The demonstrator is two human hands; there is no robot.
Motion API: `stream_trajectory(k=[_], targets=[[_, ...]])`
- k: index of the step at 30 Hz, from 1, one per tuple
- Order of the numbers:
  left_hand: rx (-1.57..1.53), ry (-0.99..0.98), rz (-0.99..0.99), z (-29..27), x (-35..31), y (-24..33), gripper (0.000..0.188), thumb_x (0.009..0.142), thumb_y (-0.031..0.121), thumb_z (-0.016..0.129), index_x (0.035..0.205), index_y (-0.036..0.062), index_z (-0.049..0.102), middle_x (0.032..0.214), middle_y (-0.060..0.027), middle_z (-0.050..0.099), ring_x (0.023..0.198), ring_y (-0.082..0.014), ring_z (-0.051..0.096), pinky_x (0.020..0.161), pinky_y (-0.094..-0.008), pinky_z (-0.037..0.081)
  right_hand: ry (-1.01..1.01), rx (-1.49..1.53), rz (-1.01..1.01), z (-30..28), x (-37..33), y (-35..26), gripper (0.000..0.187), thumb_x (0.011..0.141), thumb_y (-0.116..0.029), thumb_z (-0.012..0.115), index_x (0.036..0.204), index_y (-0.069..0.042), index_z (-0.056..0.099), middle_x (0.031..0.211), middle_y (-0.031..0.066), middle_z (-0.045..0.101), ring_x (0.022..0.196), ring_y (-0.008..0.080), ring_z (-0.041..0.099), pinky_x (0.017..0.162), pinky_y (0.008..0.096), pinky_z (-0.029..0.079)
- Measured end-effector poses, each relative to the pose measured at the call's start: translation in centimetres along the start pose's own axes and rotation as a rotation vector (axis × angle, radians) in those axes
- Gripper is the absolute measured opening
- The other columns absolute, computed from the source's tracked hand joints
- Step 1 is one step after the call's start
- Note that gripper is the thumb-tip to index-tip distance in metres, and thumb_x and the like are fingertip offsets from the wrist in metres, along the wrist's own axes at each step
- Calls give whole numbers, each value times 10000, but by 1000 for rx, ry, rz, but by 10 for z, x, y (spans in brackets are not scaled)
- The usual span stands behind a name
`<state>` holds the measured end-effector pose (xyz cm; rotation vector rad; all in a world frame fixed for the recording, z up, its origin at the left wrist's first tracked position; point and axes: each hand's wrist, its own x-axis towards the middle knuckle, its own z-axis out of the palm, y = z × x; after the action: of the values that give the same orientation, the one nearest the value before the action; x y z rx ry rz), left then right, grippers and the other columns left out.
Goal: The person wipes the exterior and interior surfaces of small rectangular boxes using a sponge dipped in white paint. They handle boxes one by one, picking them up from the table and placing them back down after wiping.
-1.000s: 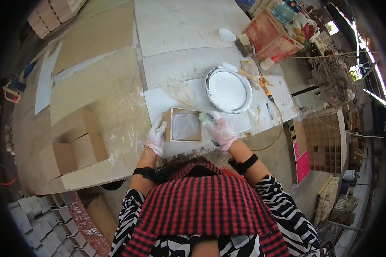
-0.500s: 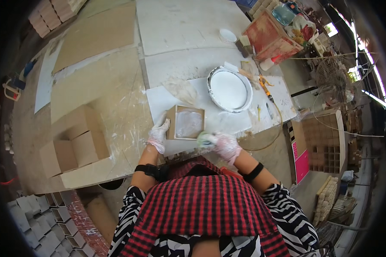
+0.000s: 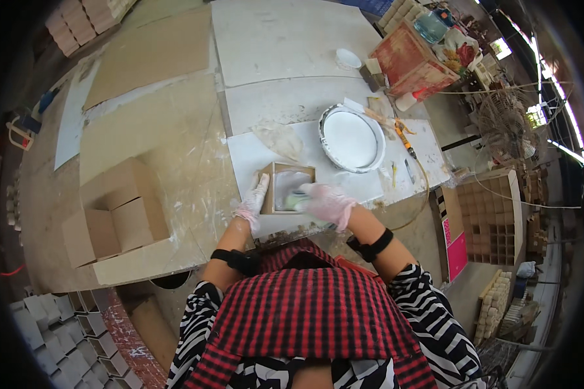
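At the bench's (image 3: 246, 110) near edge, about midway along: small open-topped box (image 3: 270, 194), mouth up, pale inside. Bracing its left outer wall with gloved left hand (image 3: 252, 200), fingers laid nearly straight along it; cannot tell if pinching the wall or only pressing. Pinching a green pad (image 3: 294, 201) in gloved right hand (image 3: 329, 204), coming over the box's right wall, pad down inside, right of centre. Blurred there; cannot tell contact with floor or wall. Toward the far edge from the box: crumpled pale film (image 3: 279, 140), near, flat on the bench. Toward the right edge: round tub (image 3: 323, 139) of white paste, rim smeared, apart from the box. Right of tub: orange tool (image 3: 402, 135) with hose (image 3: 425, 178) running off past the near edge. Near left corner: open cardboard carton (image 3: 136, 227). Toward far right corner: white bowl (image 3: 348, 59), near a red crate (image 3: 409, 57).
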<state>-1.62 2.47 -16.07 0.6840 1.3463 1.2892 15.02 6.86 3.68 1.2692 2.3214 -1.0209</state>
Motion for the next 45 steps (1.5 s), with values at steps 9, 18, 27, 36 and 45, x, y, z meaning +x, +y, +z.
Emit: stream_trajectory(k=[9, 18, 27, 36, 45], targets=[[16, 212, -163, 15, -16, 9, 552, 893, 428, 514, 1236, -5, 505, 1212, -134, 556, 1111, -207, 518, 951, -286, 383, -234, -80, 27, -6, 2, 31, 495, 769, -362, 560, 1127, -21, 572, 1009, 212, 620, 952, 350, 587, 851, 398, 437], [-271, -170, -101, -41, 15, -58, 394, 921, 230, 450, 1256, 24, 474, 1176, -137, 560, 1081, -239, 534, 963, -338, 406, -165, -117, -47, -5, 2, 20, 417, 786, -346, 540, 1088, -64, 590, 951, 203, 631, 861, 322, 613, 762, 417, 475], [58, -193, -358, 43, 21, 70, 621, 938, 496, 277, 1262, -7, 443, 1227, -155, 511, 1117, -275, 505, 951, -377, 418, 175, 180, 99, 11, -38, 36, 425, 724, -384, 562, 983, -56, 640, 896, 183, 643, 865, 356, 616, 783, 424, 475], [250, -214, -324, 55, 22, 49, 628, 917, 528, 308, 1173, -15, 493, 1118, -150, 541, 1017, -262, 522, 876, -372, 427, 272, 265, -53, 49, -22, 25, 406, 697, -350, 624, 1000, -80, 634, 910, 156, 648, 867, 321, 621, 762, 414, 479], [360, -285, -319, 101, 17, 31, 646, 897, 561, 339, 1085, -22, 543, 1009, -145, 572, 917, -250, 539, 802, -368, 437, 338, 275, -68, 48, -35, 43, 361, 716, -326, 575, 994, -106, 642, 887, 139, 656, 858, 314, 625, 760, 415, 486]])
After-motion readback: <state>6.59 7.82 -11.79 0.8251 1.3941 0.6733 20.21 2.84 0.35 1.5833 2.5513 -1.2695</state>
